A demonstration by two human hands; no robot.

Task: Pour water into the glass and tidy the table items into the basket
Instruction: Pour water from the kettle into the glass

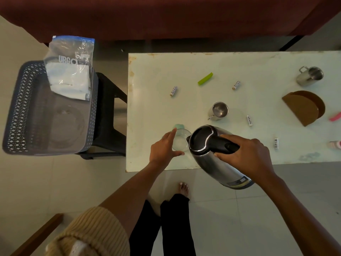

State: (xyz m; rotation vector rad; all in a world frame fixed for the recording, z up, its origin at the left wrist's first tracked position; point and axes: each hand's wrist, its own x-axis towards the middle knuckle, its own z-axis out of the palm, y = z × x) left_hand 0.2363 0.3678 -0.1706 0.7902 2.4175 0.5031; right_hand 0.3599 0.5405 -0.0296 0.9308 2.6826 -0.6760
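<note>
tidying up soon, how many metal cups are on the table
2. One metal cup sits mid-table beyond the kettle; the other cup near the far right. More may be hidden past the right edge.

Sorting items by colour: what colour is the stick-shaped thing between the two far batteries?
Lime green; the long plastic stick shows best in the head view.

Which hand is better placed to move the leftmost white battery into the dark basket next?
Left, probably. The left hand only steadies the clear glass, on the side of the white battery and the dark perforated plastic basket; the right hand grips the tilted black-topped steel kettle.
</note>
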